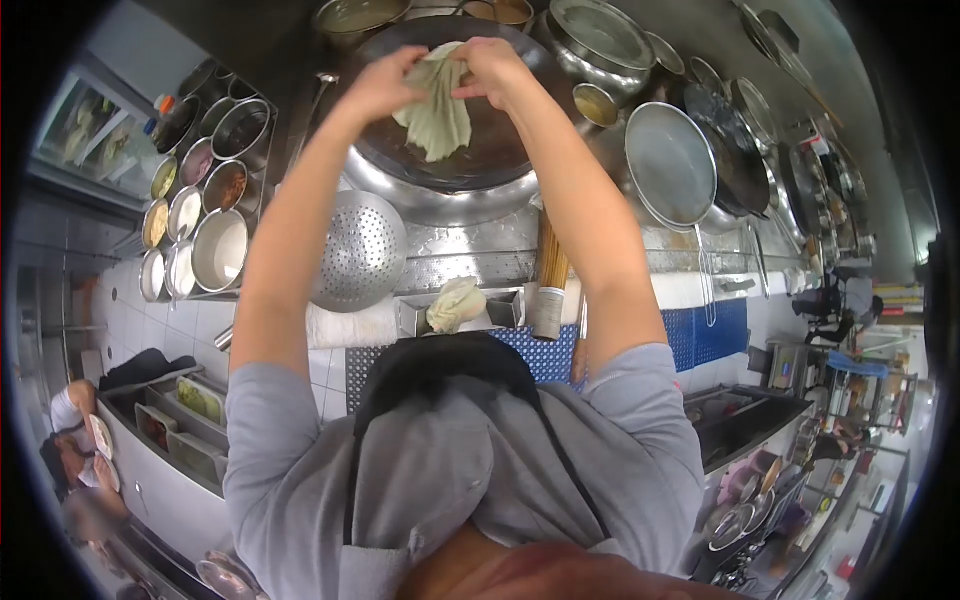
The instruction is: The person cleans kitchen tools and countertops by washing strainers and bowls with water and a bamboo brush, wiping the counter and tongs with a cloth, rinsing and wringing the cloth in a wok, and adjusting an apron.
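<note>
A pale green cloth [437, 108] hangs in folds above a large dark wok [510, 150]. My left hand [388, 88] grips the cloth's upper left edge with bent fingers. On the other side, my right hand [490, 72] pinches its upper right part. The wok sits in a shiny metal stove ring [440, 205]. Below my left forearm lies a round perforated skimmer [360, 250]. A second crumpled pale cloth [457, 305] rests at the counter's front edge, near a bundled bamboo wok brush [550, 285].
Several metal pots of ingredients [220, 250] stand at the left. To the right are a wire-mesh strainer [670, 165], a small metal cup [595, 104] and a dark pan [730, 150]. Another person [80, 430] is at the lower left, holding a plate.
</note>
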Motion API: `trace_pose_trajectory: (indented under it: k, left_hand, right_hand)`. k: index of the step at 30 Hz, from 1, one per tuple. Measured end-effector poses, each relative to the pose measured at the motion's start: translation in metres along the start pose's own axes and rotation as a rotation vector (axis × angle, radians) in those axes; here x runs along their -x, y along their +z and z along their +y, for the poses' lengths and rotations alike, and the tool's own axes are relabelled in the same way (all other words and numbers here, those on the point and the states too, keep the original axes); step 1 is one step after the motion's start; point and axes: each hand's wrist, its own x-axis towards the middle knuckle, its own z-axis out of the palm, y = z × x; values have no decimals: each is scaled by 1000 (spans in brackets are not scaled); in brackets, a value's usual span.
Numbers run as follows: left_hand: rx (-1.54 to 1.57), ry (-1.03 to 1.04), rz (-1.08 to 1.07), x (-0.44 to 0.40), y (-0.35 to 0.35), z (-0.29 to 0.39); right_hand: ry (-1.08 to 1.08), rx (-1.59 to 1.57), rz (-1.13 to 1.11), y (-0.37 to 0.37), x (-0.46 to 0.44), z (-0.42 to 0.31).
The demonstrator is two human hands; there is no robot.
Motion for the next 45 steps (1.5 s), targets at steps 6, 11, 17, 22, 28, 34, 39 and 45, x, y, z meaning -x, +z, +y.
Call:
trace_pose_trajectory:
  k: [6, 11, 17, 22, 28, 34, 39, 45]
  left_hand:
    - [872, -548, 47, 22, 62, 14]
    - [1469, -502, 182, 12, 80, 27]
    - [957, -677, 316, 9, 95, 38]
    - [1672, -865, 202, -13, 95, 18]
    - [1739, -791, 434, -22, 116, 4]
    - [1802, -842, 577, -18, 113, 36]
    - [1387, -508, 478, -15, 97, 40]
    - [1565, -793, 441, -8, 71, 72]
  right_hand:
    - [-71, -538, 90, -9, 9, 30]
    - [177, -532, 223, -13, 6, 96]
    - [-171, -737, 456, 16, -19, 101]
    - [-659, 157, 570, 34, 6, 90]
    - [-723, 352, 699, 30, 4, 87]
    - [-438, 144, 821, 29, -20, 110]
    - [-38, -802, 216, 34, 3, 91]
    - [-699, 256, 609, 31, 10, 76]
